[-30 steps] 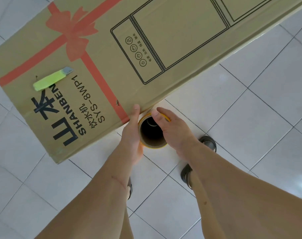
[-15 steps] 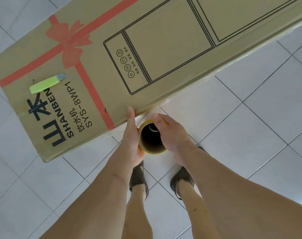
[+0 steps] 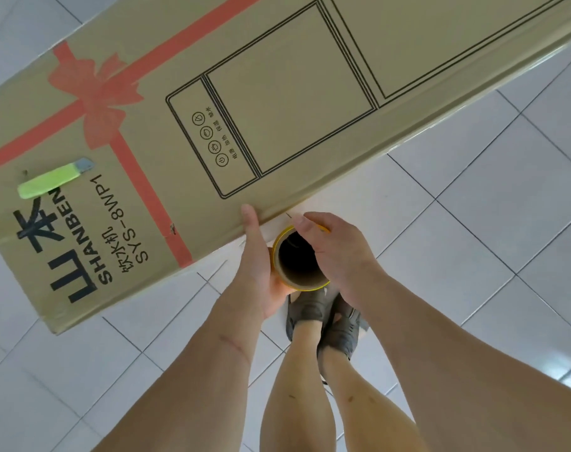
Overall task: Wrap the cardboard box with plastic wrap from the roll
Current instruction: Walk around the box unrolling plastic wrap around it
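The cardboard box (image 3: 277, 102) carries "SHANBEN" in bold black beside two large Chinese characters, then "SYS-8WP1" next to smaller characters. Tiny Chinese labels sit beside four printed button icons, too small to read.

I count one cardboard box (image 3: 277, 102), one roll (image 3: 299, 261) of plastic wrap and one green utility knife (image 3: 54, 179) lying on the box. I also see two hands, left (image 3: 261, 265) and right (image 3: 339, 252), and two grey shoes (image 3: 323, 318).
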`<state>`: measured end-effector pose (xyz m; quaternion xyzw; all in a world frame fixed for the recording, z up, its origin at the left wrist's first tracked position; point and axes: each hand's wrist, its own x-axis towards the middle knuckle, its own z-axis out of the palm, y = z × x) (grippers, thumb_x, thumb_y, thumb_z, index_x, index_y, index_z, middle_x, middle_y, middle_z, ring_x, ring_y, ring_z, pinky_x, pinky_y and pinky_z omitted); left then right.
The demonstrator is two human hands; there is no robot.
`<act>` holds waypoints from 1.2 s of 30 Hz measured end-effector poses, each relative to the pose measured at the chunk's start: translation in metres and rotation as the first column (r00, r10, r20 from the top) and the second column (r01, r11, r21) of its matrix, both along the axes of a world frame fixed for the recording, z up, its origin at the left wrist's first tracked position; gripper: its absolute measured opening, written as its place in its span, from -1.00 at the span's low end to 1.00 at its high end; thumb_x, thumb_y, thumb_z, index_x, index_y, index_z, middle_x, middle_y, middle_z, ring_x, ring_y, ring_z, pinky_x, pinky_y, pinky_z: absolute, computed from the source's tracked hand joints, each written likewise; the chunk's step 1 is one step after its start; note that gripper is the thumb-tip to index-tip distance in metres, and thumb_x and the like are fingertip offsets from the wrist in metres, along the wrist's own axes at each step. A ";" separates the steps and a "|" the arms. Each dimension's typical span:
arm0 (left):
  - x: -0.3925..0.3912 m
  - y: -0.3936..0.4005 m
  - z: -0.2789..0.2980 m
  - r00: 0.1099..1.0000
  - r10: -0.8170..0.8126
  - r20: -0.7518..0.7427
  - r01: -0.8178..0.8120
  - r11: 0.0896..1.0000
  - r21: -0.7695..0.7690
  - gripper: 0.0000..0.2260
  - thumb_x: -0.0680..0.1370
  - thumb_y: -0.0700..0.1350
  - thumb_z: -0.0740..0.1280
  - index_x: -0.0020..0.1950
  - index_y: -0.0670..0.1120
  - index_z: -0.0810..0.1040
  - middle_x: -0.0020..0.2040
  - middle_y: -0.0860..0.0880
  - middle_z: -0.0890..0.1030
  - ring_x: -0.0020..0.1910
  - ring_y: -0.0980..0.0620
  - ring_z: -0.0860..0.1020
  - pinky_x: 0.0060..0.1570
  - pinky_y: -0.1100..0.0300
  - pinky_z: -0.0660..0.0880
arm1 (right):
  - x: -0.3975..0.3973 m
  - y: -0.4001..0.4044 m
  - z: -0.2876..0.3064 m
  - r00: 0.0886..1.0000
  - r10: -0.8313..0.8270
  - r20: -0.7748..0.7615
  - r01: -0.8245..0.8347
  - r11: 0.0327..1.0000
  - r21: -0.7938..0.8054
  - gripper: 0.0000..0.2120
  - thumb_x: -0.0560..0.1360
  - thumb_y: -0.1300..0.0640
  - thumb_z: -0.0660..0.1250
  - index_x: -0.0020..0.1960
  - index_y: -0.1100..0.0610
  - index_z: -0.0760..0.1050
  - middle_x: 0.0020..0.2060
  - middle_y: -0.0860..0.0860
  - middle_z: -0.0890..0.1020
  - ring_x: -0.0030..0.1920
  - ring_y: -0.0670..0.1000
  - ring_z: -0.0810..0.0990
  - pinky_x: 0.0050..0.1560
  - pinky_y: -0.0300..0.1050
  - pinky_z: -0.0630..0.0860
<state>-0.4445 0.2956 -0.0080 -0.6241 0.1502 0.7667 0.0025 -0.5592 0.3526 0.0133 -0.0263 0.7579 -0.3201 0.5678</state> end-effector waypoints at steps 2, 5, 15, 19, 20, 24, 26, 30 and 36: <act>-0.002 0.000 0.001 1.000 -0.021 -0.020 0.022 0.999 0.041 0.07 0.38 0.74 0.03 0.47 -0.04 0.65 0.35 -0.19 0.73 0.39 -0.21 0.67 0.49 -0.25 0.48 | -0.005 -0.001 0.004 1.000 0.015 -0.017 -0.015 1.000 0.006 -0.61 0.47 -0.22 0.39 0.24 -0.12 0.54 0.08 -0.17 0.59 0.01 -0.13 0.58 0.04 -0.18 0.49; -0.013 -0.005 -0.001 0.995 -0.039 0.097 0.038 0.999 0.013 -0.01 0.35 0.72 0.17 0.44 0.02 0.66 0.29 -0.13 0.76 0.35 -0.19 0.69 0.49 -0.29 0.50 | -0.009 -0.001 0.006 0.999 -0.018 -0.030 0.018 1.000 0.006 -0.66 0.49 -0.19 0.39 0.24 -0.18 0.51 0.14 -0.16 0.57 0.09 -0.11 0.54 0.01 -0.23 0.45; -0.051 -0.004 0.008 0.996 -0.094 0.003 0.094 0.993 0.068 0.00 0.43 0.72 -0.08 0.50 0.07 0.60 0.40 -0.10 0.71 0.47 -0.18 0.59 0.55 -0.34 0.38 | -0.047 -0.012 0.006 0.974 -0.222 -0.038 0.223 0.974 0.039 -0.78 0.50 -0.17 0.38 0.10 -0.12 0.60 0.02 -0.11 0.64 0.06 -0.06 0.59 -0.04 -0.18 0.49; -0.067 -0.010 -0.004 0.983 -0.130 0.128 0.139 0.988 -0.066 -0.09 0.34 0.67 0.24 0.39 0.04 0.69 0.26 -0.04 0.78 0.32 -0.09 0.70 0.50 -0.17 0.51 | -0.059 -0.009 0.011 0.973 -0.229 0.027 0.227 0.971 0.081 -0.53 0.49 -0.23 0.37 0.34 -0.12 0.45 0.20 -0.19 0.54 0.19 -0.08 0.49 -0.09 -0.25 0.37; -0.069 -0.012 -0.003 0.983 -0.134 0.128 0.144 0.987 -0.072 -0.13 0.42 0.63 0.26 0.40 -0.01 0.69 0.26 -0.09 0.78 0.31 -0.11 0.72 0.50 -0.19 0.53 | -0.059 -0.008 0.012 0.973 -0.220 0.074 0.213 0.972 0.097 -0.57 0.49 -0.27 0.34 0.30 -0.16 0.48 0.18 -0.20 0.55 0.18 -0.08 0.50 -0.13 -0.27 0.36; -0.077 -0.007 -0.003 0.991 -0.133 0.011 0.133 0.991 0.002 -0.08 0.54 0.63 0.00 0.43 -0.05 0.67 0.28 -0.19 0.76 0.33 -0.18 0.71 0.51 -0.22 0.50 | -0.072 -0.001 0.011 0.980 -0.179 0.089 0.172 0.982 0.080 -0.79 0.55 -0.28 0.24 -0.02 -0.20 0.55 -0.04 -0.24 0.59 -0.02 -0.23 0.50 -0.16 -0.29 0.37; -0.080 -0.001 -0.002 0.994 -0.107 -0.032 0.108 0.993 0.040 0.02 0.49 0.68 -0.06 0.46 -0.06 0.65 0.32 -0.20 0.74 0.37 -0.21 0.69 0.54 -0.24 0.46 | -0.081 0.004 0.008 0.992 -0.123 0.033 0.121 0.990 0.068 -0.80 0.54 -0.23 0.28 0.03 -0.16 0.58 0.01 -0.16 0.62 -0.02 -0.18 0.54 -0.07 -0.22 0.46; -0.090 0.003 -0.003 0.990 -0.142 0.010 0.142 0.990 0.008 0.06 0.41 0.74 -0.04 0.48 -0.01 0.63 0.33 -0.18 0.74 0.38 -0.20 0.68 0.51 -0.26 0.50 | -0.095 0.006 0.006 0.996 -0.077 0.039 0.075 0.996 0.044 -0.74 0.50 -0.20 0.37 0.14 -0.15 0.60 0.09 -0.12 0.61 0.08 -0.03 0.57 0.08 -0.11 0.53; -0.120 0.004 0.000 0.995 -0.060 0.076 0.063 0.998 -0.030 -0.13 0.60 0.58 0.00 0.34 -0.08 0.72 0.25 -0.19 0.77 0.29 -0.17 0.73 0.43 -0.15 0.55 | -0.108 0.014 0.008 0.969 -0.177 0.169 0.167 0.983 0.073 -0.48 0.44 -0.37 0.32 0.33 -0.18 0.49 0.21 -0.16 0.57 0.18 -0.08 0.50 0.08 -0.18 0.38</act>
